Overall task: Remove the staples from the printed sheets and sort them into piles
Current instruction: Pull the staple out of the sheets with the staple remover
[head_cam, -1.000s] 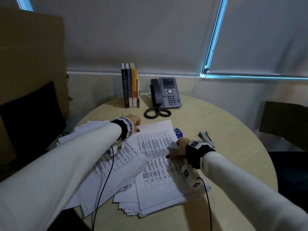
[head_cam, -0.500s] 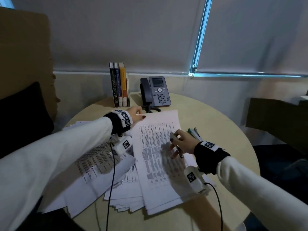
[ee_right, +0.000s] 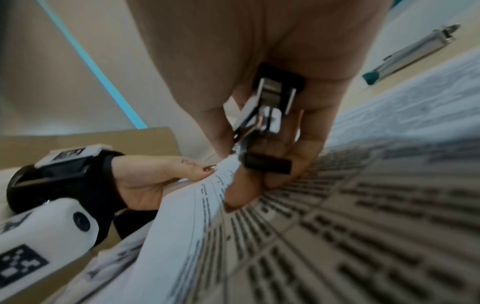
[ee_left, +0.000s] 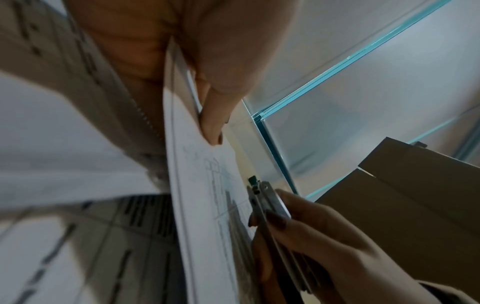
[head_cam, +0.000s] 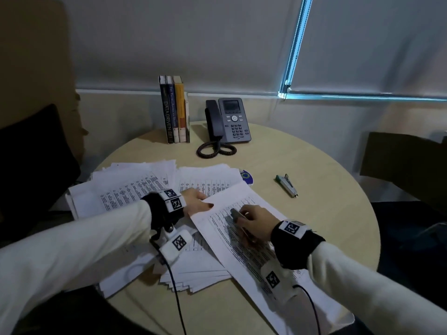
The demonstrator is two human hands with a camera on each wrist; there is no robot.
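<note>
While gripped: 1 staple remover (head_cam: 238, 215), 1 sheaf (head_cam: 244, 240).

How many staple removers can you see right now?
2. One staple remover is gripped in the right hand, at the held sheets' corner. The other lies on the table, right of the papers.

The printed sheets (head_cam: 244, 240) are seen to be thin matt white paper, and a bright, glossy metal staple remover (ee_right: 262, 115) with a matt black plastic part is held over them. The round table (head_cam: 302, 165) is finished in pale, smooth, matt wood-look laminate. A second tool (head_cam: 287, 185) lying on it is made of shiny metal with a green plastic end. The phone (head_cam: 232, 120) is cased in dark matt plastic; the sleeves (head_cam: 72, 257) are of soft white cloth
</note>
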